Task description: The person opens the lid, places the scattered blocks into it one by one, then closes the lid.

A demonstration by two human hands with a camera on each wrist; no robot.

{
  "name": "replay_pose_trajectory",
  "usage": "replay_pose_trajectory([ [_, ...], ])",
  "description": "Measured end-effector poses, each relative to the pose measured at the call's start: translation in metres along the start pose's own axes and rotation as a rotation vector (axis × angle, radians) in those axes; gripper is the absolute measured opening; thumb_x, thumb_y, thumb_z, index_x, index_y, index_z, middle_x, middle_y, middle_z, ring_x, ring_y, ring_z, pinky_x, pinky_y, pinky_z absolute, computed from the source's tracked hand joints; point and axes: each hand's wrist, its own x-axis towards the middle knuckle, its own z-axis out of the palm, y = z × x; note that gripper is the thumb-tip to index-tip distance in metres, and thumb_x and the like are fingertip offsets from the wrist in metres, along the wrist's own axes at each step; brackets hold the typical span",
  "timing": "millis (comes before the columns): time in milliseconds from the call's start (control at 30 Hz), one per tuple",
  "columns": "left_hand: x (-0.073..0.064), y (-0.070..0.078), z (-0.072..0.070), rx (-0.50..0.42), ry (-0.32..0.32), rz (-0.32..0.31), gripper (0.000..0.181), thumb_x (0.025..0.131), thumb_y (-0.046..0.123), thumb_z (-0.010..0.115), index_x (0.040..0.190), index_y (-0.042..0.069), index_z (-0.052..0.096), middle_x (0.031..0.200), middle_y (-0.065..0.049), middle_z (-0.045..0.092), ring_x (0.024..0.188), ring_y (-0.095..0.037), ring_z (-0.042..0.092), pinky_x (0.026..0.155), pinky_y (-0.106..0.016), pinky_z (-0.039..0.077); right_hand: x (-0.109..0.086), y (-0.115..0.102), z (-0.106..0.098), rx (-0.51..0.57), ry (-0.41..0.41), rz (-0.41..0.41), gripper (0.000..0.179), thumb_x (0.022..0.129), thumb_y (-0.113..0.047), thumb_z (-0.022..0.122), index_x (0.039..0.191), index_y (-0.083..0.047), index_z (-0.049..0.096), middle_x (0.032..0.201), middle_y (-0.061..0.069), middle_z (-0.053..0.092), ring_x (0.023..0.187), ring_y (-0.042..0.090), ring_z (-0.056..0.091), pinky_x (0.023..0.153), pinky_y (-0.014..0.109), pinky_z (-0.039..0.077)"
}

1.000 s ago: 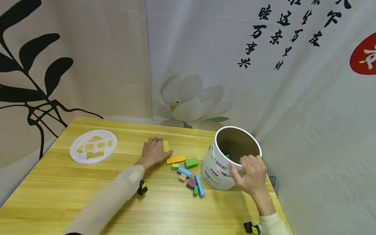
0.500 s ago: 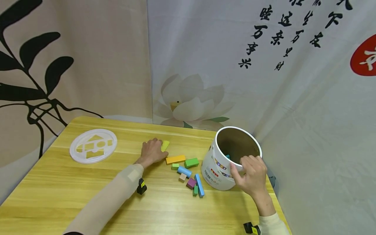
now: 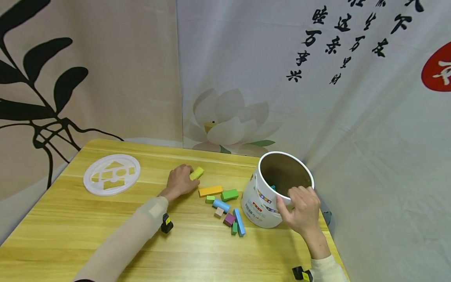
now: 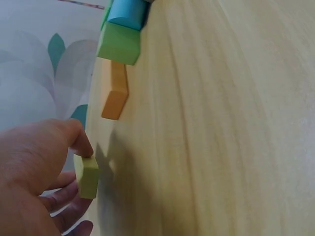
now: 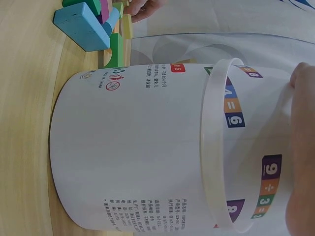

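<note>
A yellow block (image 3: 197, 173) is pinched between the thumb and fingers of my left hand (image 3: 179, 181), near the back of the table. The left wrist view shows the thumb on one end of that block (image 4: 87, 178) and the fingers behind it. My right hand (image 3: 303, 207) grips the near rim of a white bucket (image 3: 262, 209), thumb outside; its other fingertips are hidden inside the rim. A bit of a teal block (image 3: 273, 188) shows within the bucket. Beside the left hand lie an orange block (image 3: 210, 191) and a green block (image 3: 230, 195).
Between the hands sit several more blocks, among them a blue cylinder (image 3: 221, 205), a purple block (image 3: 229, 219) and a long blue block (image 3: 239, 222). A white oval plate with cut-out shapes (image 3: 91, 188) lies at the left. Printed cloth (image 3: 229, 58) hangs behind the table.
My left hand has shifted slightly left and turned the yellow block from upright in view to slanted. More of the block now shows. The right hand has stayed on the bucket rim.
</note>
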Motion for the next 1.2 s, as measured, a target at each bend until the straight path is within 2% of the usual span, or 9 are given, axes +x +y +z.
replay_pose_trajectory([
  [100, 0.002, 0.003, -0.005, -0.050, 0.027, 0.005, 0.051, 0.093, 0.025, 0.087, 0.131, -0.008, 0.077, 0.117, -0.025, 0.077, 0.093, -0.031, 0.068, 0.080, -0.042, 0.058, 0.000, 0.000, 0.000, -0.002, -0.005, 0.002, 0.062, 0.108, -0.051, 0.054, 0.061, -0.011, 0.044, 0.057, -0.003, 0.036, 0.057, 0.014, 0.034, 0.058, 0.034, 0.026],
  [233, 0.006, 0.012, -0.013, -0.121, 0.083, 0.035, 0.051, 0.092, 0.025, 0.087, 0.131, -0.007, 0.078, 0.118, -0.024, 0.077, 0.101, -0.035, 0.072, 0.087, -0.050, 0.063, 0.001, 0.000, 0.000, -0.003, -0.004, 0.000, 0.062, 0.108, -0.051, 0.054, 0.062, -0.011, 0.043, 0.057, -0.003, 0.035, 0.056, 0.014, 0.034, 0.058, 0.034, 0.026],
  [333, 0.007, 0.023, -0.020, -0.165, 0.125, 0.082, 0.048, 0.092, 0.024, 0.085, 0.129, -0.005, 0.079, 0.118, -0.022, 0.078, 0.105, -0.038, 0.074, 0.091, -0.053, 0.063, 0.001, -0.001, -0.001, -0.001, -0.004, -0.004, 0.062, 0.108, -0.051, 0.055, 0.062, -0.011, 0.043, 0.057, -0.003, 0.035, 0.056, 0.014, 0.033, 0.058, 0.034, 0.026],
  [467, 0.008, 0.043, -0.029, -0.224, 0.156, 0.135, 0.043, 0.090, 0.022, 0.082, 0.125, -0.002, 0.081, 0.118, -0.019, 0.079, 0.107, -0.039, 0.074, 0.091, -0.050, 0.062, 0.000, -0.001, -0.001, -0.001, -0.007, -0.004, 0.062, 0.108, -0.051, 0.054, 0.062, -0.011, 0.043, 0.057, -0.003, 0.035, 0.056, 0.014, 0.033, 0.058, 0.034, 0.026],
  [633, 0.007, 0.075, -0.038, -0.278, 0.169, 0.191, 0.042, 0.089, 0.021, 0.082, 0.126, 0.002, 0.082, 0.114, -0.014, 0.078, 0.100, -0.033, 0.071, 0.085, -0.039, 0.057, -0.002, -0.001, -0.001, -0.006, -0.010, 0.001, 0.062, 0.108, -0.052, 0.054, 0.062, -0.013, 0.042, 0.057, -0.004, 0.035, 0.057, 0.013, 0.032, 0.058, 0.033, 0.025],
  [933, 0.007, 0.140, -0.061, -0.402, 0.250, 0.415, 0.039, 0.086, 0.014, 0.084, 0.123, 0.001, 0.081, 0.111, -0.013, 0.078, 0.094, -0.027, 0.071, 0.079, -0.034, 0.061, -0.002, -0.001, 0.001, -0.009, 0.005, -0.009, 0.059, 0.106, -0.050, 0.055, 0.062, -0.014, 0.040, 0.057, -0.004, 0.034, 0.056, 0.013, 0.031, 0.057, 0.033, 0.024],
  [1067, 0.008, 0.168, -0.069, -0.433, 0.251, 0.508, 0.039, 0.086, 0.012, 0.084, 0.123, 0.001, 0.082, 0.110, -0.012, 0.078, 0.093, -0.024, 0.072, 0.079, -0.031, 0.063, -0.001, 0.000, 0.001, -0.011, 0.005, -0.011, 0.059, 0.107, -0.050, 0.055, 0.062, -0.014, 0.040, 0.057, -0.004, 0.034, 0.056, 0.013, 0.031, 0.057, 0.033, 0.024],
  [1200, 0.008, 0.196, -0.074, -0.413, 0.212, 0.596, 0.038, 0.088, 0.014, 0.084, 0.124, 0.002, 0.081, 0.111, -0.011, 0.078, 0.094, -0.023, 0.075, 0.079, -0.027, 0.064, 0.000, -0.001, 0.001, -0.013, 0.005, -0.016, 0.060, 0.108, -0.050, 0.054, 0.062, -0.014, 0.040, 0.057, -0.004, 0.034, 0.056, 0.013, 0.031, 0.057, 0.033, 0.024],
])
